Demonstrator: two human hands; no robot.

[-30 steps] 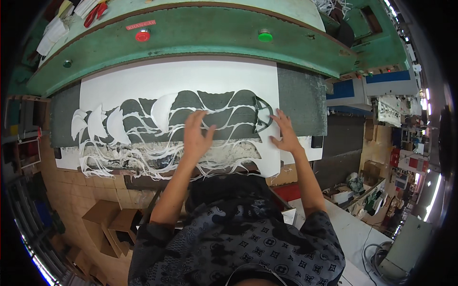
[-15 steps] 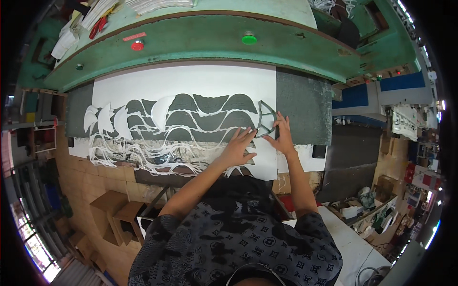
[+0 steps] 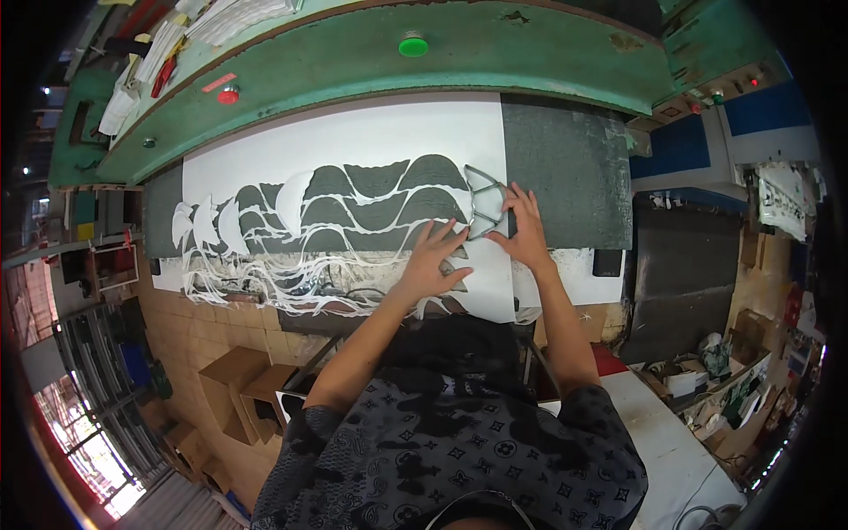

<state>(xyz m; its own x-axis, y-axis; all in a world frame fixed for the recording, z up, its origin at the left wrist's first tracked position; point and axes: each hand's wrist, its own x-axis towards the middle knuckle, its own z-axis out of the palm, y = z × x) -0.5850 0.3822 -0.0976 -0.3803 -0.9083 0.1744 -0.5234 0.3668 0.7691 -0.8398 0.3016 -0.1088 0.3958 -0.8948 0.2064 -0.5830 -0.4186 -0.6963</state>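
A dark metal cutting die (image 3: 482,210), an open frame with cross struts, lies on the right part of a white sheet (image 3: 353,124). My right hand (image 3: 525,231) holds it by its right and lower edge, thumb and fingers apart around the rim. My left hand (image 3: 431,265) lies with fingers spread on the cut sheet, its fingertips close to the die's lower left edge. Left of the die, the sheet is cut into wavy strips, with dark board (image 3: 362,214) showing through the gaps. Several loose white cut pieces (image 3: 293,201) lie at the left.
A green machine beam (image 3: 318,75) spans the far side, with a green button (image 3: 412,47) and a red button (image 3: 228,94). Thin waste strips (image 3: 265,287) hang at the near edge. Cardboard boxes (image 3: 231,384) stand on the floor at left; a scrap bin (image 3: 707,375) stands at right.
The view has shifted and tilted slightly. My right hand stays at the die, which has turned a little or is seen from another angle. My left hand stays beside it.
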